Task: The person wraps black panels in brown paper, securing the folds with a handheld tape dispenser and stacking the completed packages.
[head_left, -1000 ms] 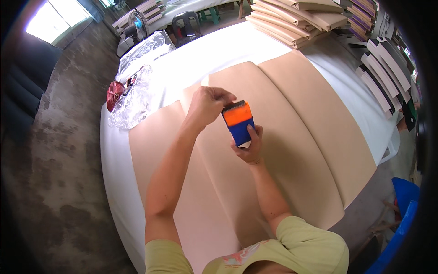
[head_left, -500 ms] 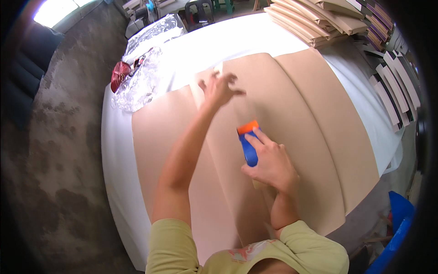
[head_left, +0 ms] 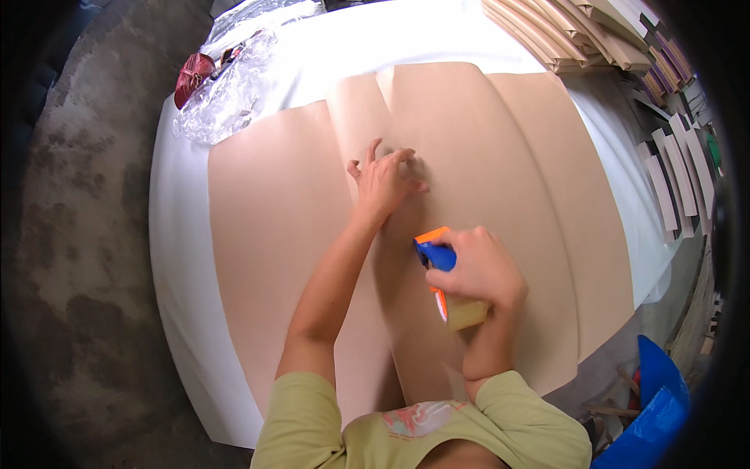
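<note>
A large sheet of brown kraft paper (head_left: 273, 203), folded with overlapping flaps, covers most of the white-topped table. My left hand (head_left: 387, 181) is over the overlap near the middle, its fingers spread and bent, holding nothing; the fingertips seem to touch the paper. To its lower right, my right hand (head_left: 484, 270) is closed around a blue and orange tape dispenser (head_left: 439, 256). A roll of yellowish clear tape (head_left: 466, 314) shows below that hand. The dispenser is held just above or against the paper; I cannot tell which.
Crumpled clear plastic film (head_left: 223, 109) and a red bundle (head_left: 194, 78) lie at the far left of the white table cover (head_left: 183, 258). A stack of folded brown paper packs (head_left: 555, 35) stands far right. Pale strips (head_left: 676, 176) lie at the right, with a blue item (head_left: 652, 414) below.
My left hand has lowered toward the paper. My right hand has turned the tape dispenser, so its tape roll now shows. The whole view has shifted slightly, with the far background less visible.
</note>
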`<state>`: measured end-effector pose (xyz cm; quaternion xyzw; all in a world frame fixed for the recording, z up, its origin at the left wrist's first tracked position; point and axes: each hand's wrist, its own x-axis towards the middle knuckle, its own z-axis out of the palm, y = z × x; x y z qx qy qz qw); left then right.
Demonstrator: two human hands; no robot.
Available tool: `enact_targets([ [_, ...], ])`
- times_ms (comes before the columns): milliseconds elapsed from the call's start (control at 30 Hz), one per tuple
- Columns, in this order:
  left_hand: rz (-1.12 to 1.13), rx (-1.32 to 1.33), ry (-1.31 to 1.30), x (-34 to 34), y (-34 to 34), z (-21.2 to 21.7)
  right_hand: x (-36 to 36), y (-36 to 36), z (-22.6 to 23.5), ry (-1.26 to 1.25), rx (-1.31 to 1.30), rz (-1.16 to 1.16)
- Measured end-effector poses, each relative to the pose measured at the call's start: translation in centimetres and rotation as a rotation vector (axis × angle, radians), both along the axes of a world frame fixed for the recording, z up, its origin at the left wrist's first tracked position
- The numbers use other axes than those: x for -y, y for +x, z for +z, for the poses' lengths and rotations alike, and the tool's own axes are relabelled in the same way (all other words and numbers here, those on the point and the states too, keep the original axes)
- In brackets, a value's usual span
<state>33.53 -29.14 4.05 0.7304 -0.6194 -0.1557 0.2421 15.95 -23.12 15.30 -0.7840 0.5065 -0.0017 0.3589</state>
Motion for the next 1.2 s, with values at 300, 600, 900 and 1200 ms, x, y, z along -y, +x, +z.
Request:
enact_targets([
  [300, -0.296, 0.068, -0.152, -2.8, -1.3, -2.3, -0.2, 0.5, -0.4, 0.005, 0.014, -0.053],
  [600, -0.372, 0.274, -0.006, -4.4, -1.6, -4.8, -4.2, -1.0, -5.1, -0.292, 0.128, -0.001],
  [900, -0.351, 0.274, 0.020, -4.0, -1.4, -3.9, -12.7, -6.3, 0.7, 0.231, -0.366, 0.107],
  [1200, -0.426, 0.224, 0.013, -4.1, -3.5, -3.6, -2.3, -6.1, -6.4, 1.457, -0.538, 0.216],
])
